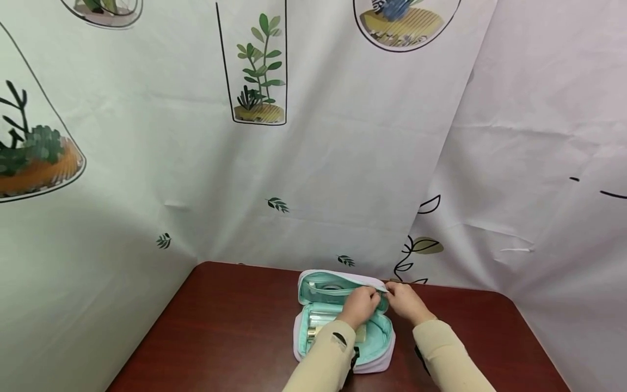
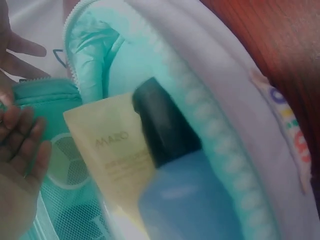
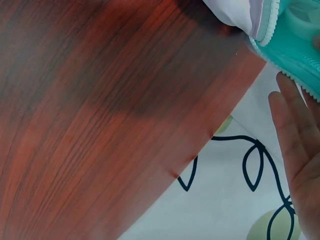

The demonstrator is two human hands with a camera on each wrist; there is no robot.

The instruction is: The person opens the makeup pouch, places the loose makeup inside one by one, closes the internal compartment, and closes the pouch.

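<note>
1. The lilac toiletry bag [image 1: 388, 356] lies open on the wood-grain table [image 1: 230, 321], near the printed cloth [image 1: 343, 163].
2. The right hand [image 1: 407, 302] pinches the lid's [image 1: 338, 275] corner; the left hand's [image 1: 359, 306] fingers curl at the mesh pocket [image 1: 325, 297], grip unclear.
3. The left sleeve [image 1: 323, 356] blocks part of the lower compartment [image 1: 378, 333]; a pale-yellow tube [image 2: 112, 145] and blue bottle [image 2: 187, 205] lie inside.

Hung cloth, white with printed jars of green plants [image 1: 333, 169], backs a dark-red wood-grain worktop [image 1: 220, 321], suggesting a draped indoor corner; the room's type is unclear.

The wood-grained, reddish-brown table [image 1: 220, 326] bears an unzipped, mint-lined pouch [image 1: 387, 359], its outside seemingly pale lavender.
</note>
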